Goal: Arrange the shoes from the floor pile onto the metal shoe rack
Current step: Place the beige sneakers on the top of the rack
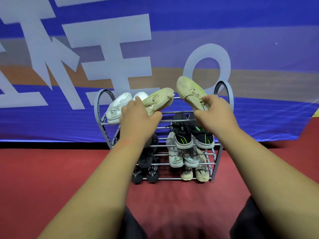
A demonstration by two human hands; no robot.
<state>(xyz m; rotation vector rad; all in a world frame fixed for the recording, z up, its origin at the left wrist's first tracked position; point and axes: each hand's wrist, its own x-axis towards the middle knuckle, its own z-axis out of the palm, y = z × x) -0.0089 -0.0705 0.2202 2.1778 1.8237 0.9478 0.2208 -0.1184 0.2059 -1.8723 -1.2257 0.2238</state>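
- A red carpet floor [51, 169] runs up to a blue banner [172, 31] with large pale lettering, hanging behind everything
- The metal shoe rack [218, 152] stands on the carpet against the banner, with grey bars in several tiers and rounded loops at each upper end
- On the top tier at the left lies a pair of white shoes [115, 107], toes pointing toward the banner
- The left hand [138, 118] is curled around the heel end of a beige knit shoe [158, 100], which rests on the top tier just beside the white pair, toe pointing up and right
- The right hand [215, 114] grips the second beige shoe [188, 92] at its laces and heel; it is tilted, toe up and to the left, above the right half of the top tier; whether it touches the bars cannot be told
- Below the right hand, a pair of black shoes with green stripes [193, 135] sits on the second tier
- Under them is a grey-and-white pair [181, 156], and on the lowest tier a tan pair [196, 171]
- On the left side of the lower tiers are dark shoes [146, 159], with a black pair with white lettering [145, 173] at the bottom
- Both bare forearms reach forward from the lower edge of the view
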